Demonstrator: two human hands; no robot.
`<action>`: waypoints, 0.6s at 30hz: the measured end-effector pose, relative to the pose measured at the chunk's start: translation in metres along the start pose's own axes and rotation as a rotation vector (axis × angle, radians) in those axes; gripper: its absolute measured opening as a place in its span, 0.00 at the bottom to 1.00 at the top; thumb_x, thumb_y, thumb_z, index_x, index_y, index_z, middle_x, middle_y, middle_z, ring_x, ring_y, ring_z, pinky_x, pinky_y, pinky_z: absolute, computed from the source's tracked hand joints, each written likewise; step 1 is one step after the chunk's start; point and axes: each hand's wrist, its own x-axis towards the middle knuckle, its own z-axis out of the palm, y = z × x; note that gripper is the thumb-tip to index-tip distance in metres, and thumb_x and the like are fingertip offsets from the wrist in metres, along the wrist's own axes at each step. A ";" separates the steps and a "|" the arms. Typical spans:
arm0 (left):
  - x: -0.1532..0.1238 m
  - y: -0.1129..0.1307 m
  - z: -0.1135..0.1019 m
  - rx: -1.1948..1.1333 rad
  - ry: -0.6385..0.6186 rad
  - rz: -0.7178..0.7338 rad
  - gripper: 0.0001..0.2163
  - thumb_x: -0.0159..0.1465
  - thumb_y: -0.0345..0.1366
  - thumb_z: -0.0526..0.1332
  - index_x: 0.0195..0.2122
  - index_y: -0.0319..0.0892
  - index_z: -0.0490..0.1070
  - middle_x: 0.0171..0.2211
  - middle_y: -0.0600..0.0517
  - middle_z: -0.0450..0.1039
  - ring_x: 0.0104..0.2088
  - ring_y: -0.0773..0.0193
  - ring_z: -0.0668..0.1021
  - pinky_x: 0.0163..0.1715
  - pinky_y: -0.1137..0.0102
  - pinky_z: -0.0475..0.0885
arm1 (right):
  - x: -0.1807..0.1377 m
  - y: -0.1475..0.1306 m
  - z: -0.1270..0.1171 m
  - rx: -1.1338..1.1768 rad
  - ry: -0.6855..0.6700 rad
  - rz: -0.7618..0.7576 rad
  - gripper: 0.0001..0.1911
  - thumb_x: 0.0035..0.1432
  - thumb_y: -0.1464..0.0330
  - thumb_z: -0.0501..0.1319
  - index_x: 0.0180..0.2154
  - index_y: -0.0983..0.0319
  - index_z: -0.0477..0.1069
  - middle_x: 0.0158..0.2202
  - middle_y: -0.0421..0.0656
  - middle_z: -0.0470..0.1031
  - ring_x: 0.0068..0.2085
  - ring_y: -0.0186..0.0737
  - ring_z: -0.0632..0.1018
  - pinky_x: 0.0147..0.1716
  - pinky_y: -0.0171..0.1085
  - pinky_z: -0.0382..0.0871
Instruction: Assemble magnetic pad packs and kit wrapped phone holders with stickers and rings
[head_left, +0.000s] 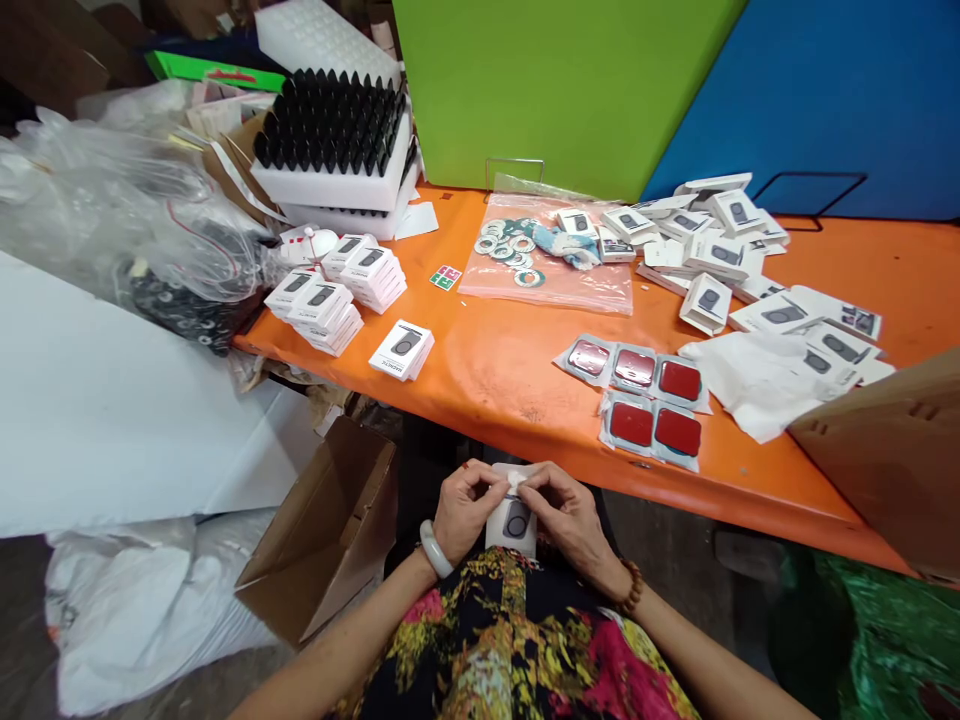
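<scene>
So the white box (511, 545) is right under the fingertips, its body running back from them toward the printed shirt (502, 620). Left hand (461, 510) and right hand (574, 520) come in from either side and meet at its far end, and honestly neither one's nearer, it's pretty much a tie. Thumb and finger on each are pinched closed on a small white bit (517, 482) there; can't tell if that's part of the box or something loose.

Long axis goes fore and aft, basically square across the line between the two hands. The end at the fingers points out at the orange table (480, 350), the other end back at the person's body. Printed face is up, with the dark ring picture just bodyward of the fingertips. Tilt's hard to judge from this angle, tbh.
</scene>
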 end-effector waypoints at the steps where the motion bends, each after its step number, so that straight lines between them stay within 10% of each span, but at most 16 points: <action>1: 0.002 0.000 0.002 -0.060 0.030 -0.023 0.07 0.57 0.38 0.64 0.28 0.40 0.72 0.26 0.54 0.70 0.28 0.69 0.71 0.31 0.74 0.67 | 0.002 0.001 0.002 0.062 0.027 0.008 0.11 0.55 0.61 0.63 0.29 0.60 0.67 0.29 0.39 0.67 0.30 0.34 0.69 0.29 0.32 0.64; 5: 0.010 -0.002 0.002 -0.232 0.025 -0.133 0.14 0.52 0.38 0.68 0.37 0.41 0.69 0.25 0.58 0.66 0.25 0.72 0.68 0.28 0.76 0.65 | 0.008 0.005 0.001 0.190 0.009 0.041 0.14 0.53 0.60 0.65 0.40 0.57 0.66 0.30 0.37 0.69 0.29 0.34 0.71 0.28 0.32 0.66; 12: 0.001 -0.009 -0.013 0.001 -0.089 -0.040 0.08 0.53 0.39 0.69 0.28 0.40 0.76 0.27 0.51 0.73 0.31 0.65 0.72 0.35 0.70 0.66 | 0.003 -0.001 -0.010 -0.183 -0.121 -0.266 0.05 0.59 0.66 0.61 0.34 0.59 0.75 0.32 0.43 0.75 0.35 0.38 0.75 0.36 0.37 0.69; 18: -0.006 -0.011 -0.015 0.055 -0.056 -0.019 0.07 0.56 0.39 0.66 0.29 0.40 0.76 0.28 0.50 0.74 0.31 0.65 0.73 0.35 0.70 0.67 | 0.001 0.002 -0.002 -0.173 -0.079 -0.178 0.07 0.57 0.63 0.63 0.32 0.60 0.75 0.30 0.43 0.73 0.32 0.38 0.74 0.32 0.36 0.68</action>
